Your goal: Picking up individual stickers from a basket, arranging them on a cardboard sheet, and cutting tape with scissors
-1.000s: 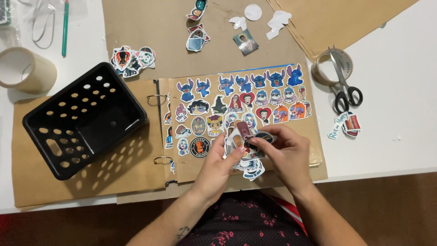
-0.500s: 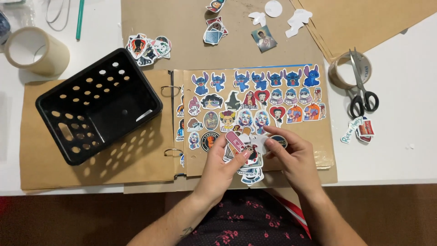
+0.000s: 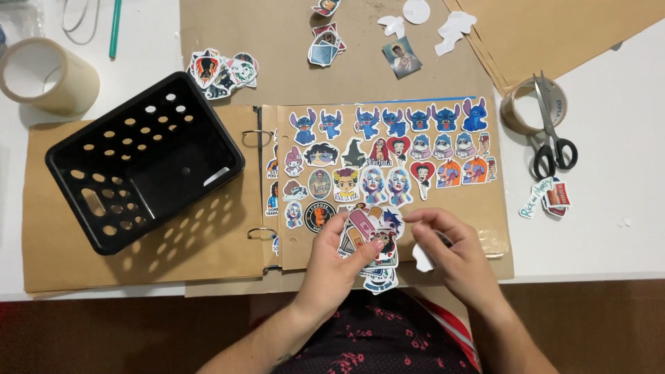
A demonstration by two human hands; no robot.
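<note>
Since a moment ago my right hand has slid toward 3 o'clock, away from the sticker stack. My left hand is closed on that fanned stack at the sticker page's 6 o'clock edge. Right fingers are curled together, seemingly pinching a white backing scrap. At 9 o'clock sits the black basket; scissors lie at 2 o'clock on the worktop.

Blk perforated basket, multicolour stickers, brown page
</note>
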